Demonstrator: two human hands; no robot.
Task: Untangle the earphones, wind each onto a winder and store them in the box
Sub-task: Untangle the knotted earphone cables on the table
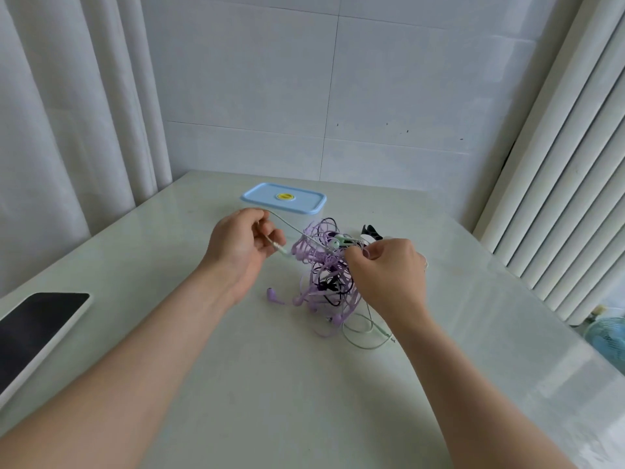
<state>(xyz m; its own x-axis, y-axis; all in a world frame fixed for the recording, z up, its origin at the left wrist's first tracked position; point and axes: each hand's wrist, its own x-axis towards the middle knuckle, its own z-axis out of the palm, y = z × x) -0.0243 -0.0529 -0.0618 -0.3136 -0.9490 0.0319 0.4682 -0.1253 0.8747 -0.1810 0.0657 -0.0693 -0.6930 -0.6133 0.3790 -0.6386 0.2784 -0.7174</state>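
A tangle of earphones (324,275), purple, black and pale green-white cables knotted together, hangs partly lifted above the table's middle. My left hand (243,245) grips the pale green cable (287,228) near its plug, pulling it out to the left. My right hand (385,272) pinches the top of the tangle beside a green-white earbud (338,242). Purple earbuds (274,296) and a loop of white cable (365,333) trail onto the table. A clear box with a light blue lid (283,198) stands closed behind the tangle. Black-and-white winders (370,233) lie just behind my right hand, partly hidden.
A tablet with a dark screen (37,330) lies at the left edge of the pale table (270,384). White curtains hang on the left and right, a tiled wall at the back. A small blue fan (608,336) stands low beyond the right edge.
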